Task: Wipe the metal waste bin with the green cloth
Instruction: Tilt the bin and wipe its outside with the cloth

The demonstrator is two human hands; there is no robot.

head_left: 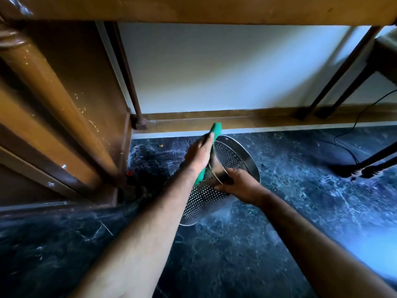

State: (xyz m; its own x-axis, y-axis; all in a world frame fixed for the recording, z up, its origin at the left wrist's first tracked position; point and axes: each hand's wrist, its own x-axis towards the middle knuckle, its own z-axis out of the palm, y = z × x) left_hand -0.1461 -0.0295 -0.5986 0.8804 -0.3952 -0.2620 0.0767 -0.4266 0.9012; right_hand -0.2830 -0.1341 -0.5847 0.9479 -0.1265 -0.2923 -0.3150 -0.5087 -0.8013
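Observation:
A perforated metal waste bin (234,157) is tilted on the dark marble floor, its open mouth facing up and to the right. My left hand (199,154) presses a green cloth (216,130) flat against the bin's left outer wall; the cloth shows above my fingers and again below my wrist. My right hand (238,182) grips the bin's near rim, with fingers curled over the edge. The lower part of the bin is partly hidden behind my left forearm.
A brown wooden cabinet or door frame (64,117) stands at the left. A white wall with a brown skirting board (225,120) runs behind the bin. Dark table legs (335,78) and a black cable (352,153) are at the right.

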